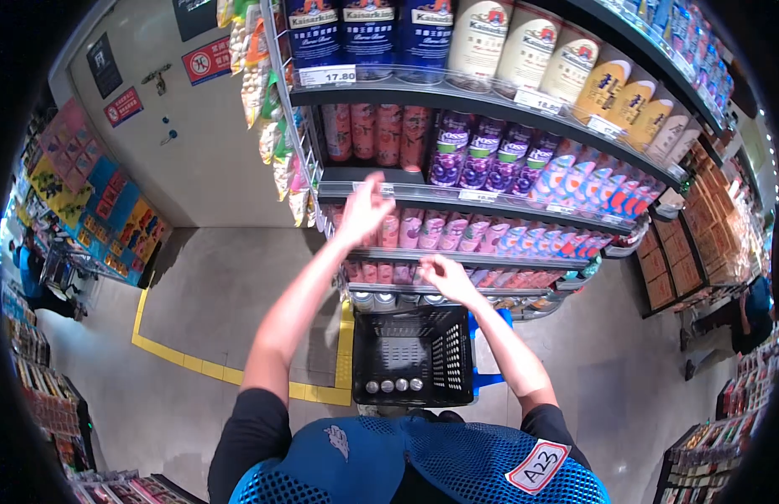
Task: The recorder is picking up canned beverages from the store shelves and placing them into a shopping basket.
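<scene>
Presently, the left hand (369,210), fingers parted, empty, faces the shelf (339,175); the right hand (446,276), half-curled, empty, hovers near cans (401,274).

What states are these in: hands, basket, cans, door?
Bare left hand: raised, part-open, apparently empty
Bare right hand: loosely curled, grip unclear
Black plastic basket: upright, open-topped, part-filled
Four silver-topped round cans: upright, in a row
Tall purple cans: upright, shelved
Flat grey door: shut

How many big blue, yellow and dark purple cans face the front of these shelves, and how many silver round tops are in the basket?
Big blue cans: 3
Yellow cans: 3
Dark purple cans: 4
Silver round tops in the basket: 4
Total: 14
</scene>
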A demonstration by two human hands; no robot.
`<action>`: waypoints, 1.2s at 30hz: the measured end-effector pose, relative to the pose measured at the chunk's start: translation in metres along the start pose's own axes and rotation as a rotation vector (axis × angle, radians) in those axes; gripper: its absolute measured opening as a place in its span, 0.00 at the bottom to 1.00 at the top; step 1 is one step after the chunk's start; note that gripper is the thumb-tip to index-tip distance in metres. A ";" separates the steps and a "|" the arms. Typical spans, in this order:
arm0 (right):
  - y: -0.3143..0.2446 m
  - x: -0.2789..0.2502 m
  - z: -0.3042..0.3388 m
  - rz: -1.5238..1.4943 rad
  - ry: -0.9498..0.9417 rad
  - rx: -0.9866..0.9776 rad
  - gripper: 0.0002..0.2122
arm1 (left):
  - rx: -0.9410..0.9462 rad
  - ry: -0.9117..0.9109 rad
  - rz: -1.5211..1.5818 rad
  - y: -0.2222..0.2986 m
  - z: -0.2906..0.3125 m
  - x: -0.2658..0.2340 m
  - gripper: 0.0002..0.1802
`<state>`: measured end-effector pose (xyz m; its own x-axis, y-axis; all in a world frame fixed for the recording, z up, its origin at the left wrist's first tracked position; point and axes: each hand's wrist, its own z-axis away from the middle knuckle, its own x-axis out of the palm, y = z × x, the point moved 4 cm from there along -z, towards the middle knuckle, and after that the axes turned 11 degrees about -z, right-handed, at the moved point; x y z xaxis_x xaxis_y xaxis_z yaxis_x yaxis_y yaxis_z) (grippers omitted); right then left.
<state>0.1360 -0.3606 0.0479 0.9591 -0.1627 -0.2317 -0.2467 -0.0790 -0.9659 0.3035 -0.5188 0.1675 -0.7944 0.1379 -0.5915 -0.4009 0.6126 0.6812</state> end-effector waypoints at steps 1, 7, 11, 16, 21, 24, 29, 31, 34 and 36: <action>-0.026 -0.005 -0.005 0.034 0.008 -0.040 0.20 | 0.171 0.204 -0.155 0.010 -0.027 -0.009 0.31; -0.121 -0.023 0.007 0.550 -0.081 -0.358 0.23 | -0.083 -0.123 -0.691 0.033 -0.136 -0.016 0.23; -0.137 -0.026 0.003 0.630 -0.107 -0.403 0.24 | -0.024 -0.228 -0.729 0.057 -0.151 -0.027 0.22; -0.167 -0.023 -0.028 0.723 -0.082 -0.450 0.28 | -0.050 -0.016 -0.580 0.061 -0.144 -0.023 0.22; -0.202 -0.026 -0.102 0.771 0.204 -0.662 0.29 | -0.134 0.381 -0.299 0.055 -0.111 -0.031 0.28; -0.223 -0.016 -0.141 0.750 0.246 -0.472 0.25 | -0.105 0.401 -0.316 0.046 -0.088 -0.044 0.36; -0.219 -0.022 -0.182 0.903 0.360 -0.205 0.16 | 0.010 0.397 -0.156 0.051 -0.034 -0.068 0.37; -0.221 -0.018 -0.198 0.906 0.266 -0.055 0.14 | 0.108 0.500 -0.172 0.050 0.001 -0.086 0.36; -0.213 -0.014 -0.214 0.985 0.243 0.059 0.15 | 0.016 0.590 -0.045 0.060 0.068 -0.113 0.36; -0.217 -0.006 -0.223 0.983 0.234 0.079 0.16 | 0.010 0.590 0.070 0.051 0.116 -0.129 0.35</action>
<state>0.1531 -0.5617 0.2845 0.2825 -0.3096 -0.9079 -0.8943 0.2574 -0.3661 0.4381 -0.4152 0.2285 -0.9395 -0.2760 -0.2032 -0.3360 0.6257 0.7040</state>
